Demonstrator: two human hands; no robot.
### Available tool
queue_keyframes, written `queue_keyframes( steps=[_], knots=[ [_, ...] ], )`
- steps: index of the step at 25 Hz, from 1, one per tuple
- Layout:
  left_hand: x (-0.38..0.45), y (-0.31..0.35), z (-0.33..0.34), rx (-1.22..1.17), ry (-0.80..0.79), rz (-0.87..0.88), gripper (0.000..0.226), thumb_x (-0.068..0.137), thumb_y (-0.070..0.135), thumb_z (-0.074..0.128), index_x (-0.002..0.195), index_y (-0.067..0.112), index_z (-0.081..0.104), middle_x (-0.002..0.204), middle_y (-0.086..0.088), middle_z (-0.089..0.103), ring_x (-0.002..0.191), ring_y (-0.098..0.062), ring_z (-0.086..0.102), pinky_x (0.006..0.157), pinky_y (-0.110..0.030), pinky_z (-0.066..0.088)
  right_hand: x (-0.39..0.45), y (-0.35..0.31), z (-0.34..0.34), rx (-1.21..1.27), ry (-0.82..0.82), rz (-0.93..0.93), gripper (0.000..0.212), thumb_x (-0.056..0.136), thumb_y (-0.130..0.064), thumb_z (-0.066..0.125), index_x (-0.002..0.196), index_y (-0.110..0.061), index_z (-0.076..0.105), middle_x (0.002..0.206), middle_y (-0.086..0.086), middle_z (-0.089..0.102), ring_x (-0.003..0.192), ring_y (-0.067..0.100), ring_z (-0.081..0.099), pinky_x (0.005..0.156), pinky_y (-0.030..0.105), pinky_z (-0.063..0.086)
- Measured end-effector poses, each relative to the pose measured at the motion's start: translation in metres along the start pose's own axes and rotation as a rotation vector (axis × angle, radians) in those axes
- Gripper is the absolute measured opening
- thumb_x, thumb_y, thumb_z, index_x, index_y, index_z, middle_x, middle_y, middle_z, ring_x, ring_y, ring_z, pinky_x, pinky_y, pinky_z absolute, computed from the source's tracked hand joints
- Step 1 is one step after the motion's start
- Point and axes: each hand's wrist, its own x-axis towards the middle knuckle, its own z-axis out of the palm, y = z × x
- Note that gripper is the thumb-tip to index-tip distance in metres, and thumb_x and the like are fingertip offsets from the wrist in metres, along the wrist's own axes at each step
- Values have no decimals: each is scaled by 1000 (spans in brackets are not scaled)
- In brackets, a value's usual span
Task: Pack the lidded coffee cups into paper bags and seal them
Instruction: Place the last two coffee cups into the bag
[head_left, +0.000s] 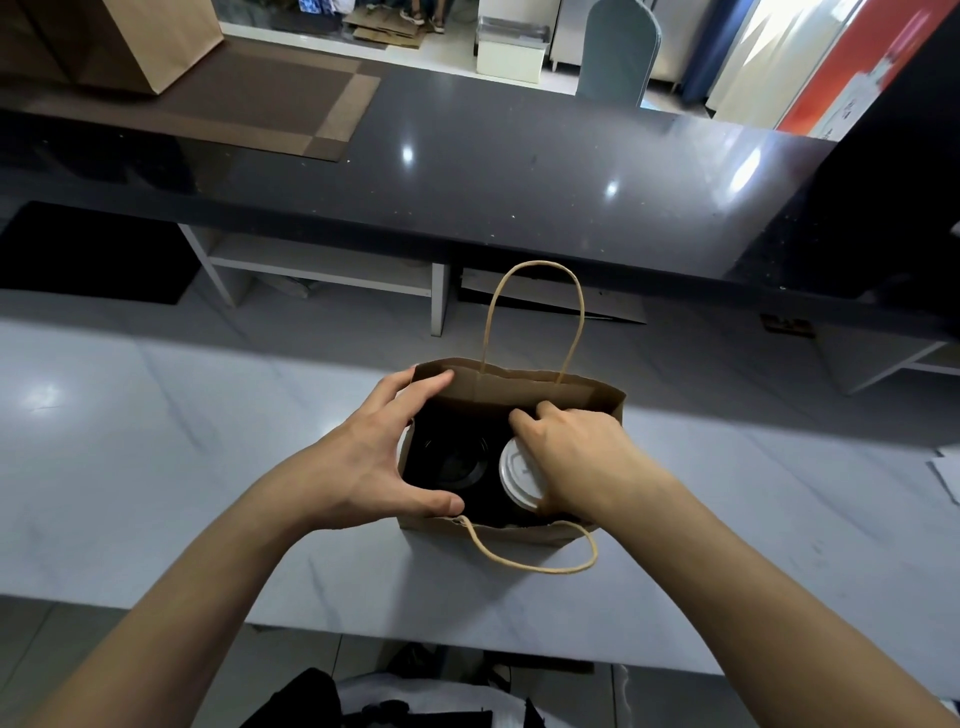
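Fingers of my left hand (374, 457) are spread wide and fairly straight: the fingertips rest against the far left corner of the brown paper bag (530, 395), the thumb lies along its near left edge, and the palm spans the left side of the opening. I see the bag standing upright on the pale marble-pattern counter (156, 467). Inside, on the left, sits a black-lidded cup (454, 462), dark and hard to resolve. Beside it on the right stands a white-lidded coffee cup (519, 475), its lid just below the bag rim. My right hand (571, 457) reaches into the right half of the opening, fingers curled over the white lid and its far side; I cannot tell how firmly they grip. One twisted paper handle (535, 312) stands up at the far side; the other (540, 558) droops over the near wall onto the counter.
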Motion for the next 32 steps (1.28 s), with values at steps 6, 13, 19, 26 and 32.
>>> queue_keyframes(
  steps=[6,13,19,26,32],
  knots=[
    [-1,-1,0,-3,5,-6,120,59,60,90,155,53,18,154,28,15,140,-4,34,112,-33,43,3,-12,10,-51,-28,-10,55,91,-11,65,140,-17,42,116,7,57,95,28,64,63,34,40],
    [-2,1,-1,4,-3,-9,122,54,69,84,154,54,17,155,27,15,142,-6,34,113,-37,43,4,-11,20,23,2,22,58,93,-9,63,145,-18,39,119,8,56,100,28,61,67,34,41],
    [0,1,-2,3,-18,16,120,60,60,89,155,52,18,155,27,15,143,-6,32,118,-34,37,-7,-1,25,80,-26,51,67,87,-28,73,144,-21,37,126,7,54,112,29,57,88,36,44],
    [2,-2,-4,7,-27,56,120,57,65,86,156,51,19,155,26,16,143,-2,30,119,-33,35,-30,15,14,193,401,72,33,88,-35,69,120,-25,66,117,-1,61,109,26,57,93,38,42],
    [13,-2,-7,18,-80,100,120,59,63,88,156,52,18,158,23,16,144,-5,30,120,-34,34,-69,33,37,483,408,466,49,86,-39,71,133,-34,58,145,1,44,129,24,48,104,42,42]
  ],
)
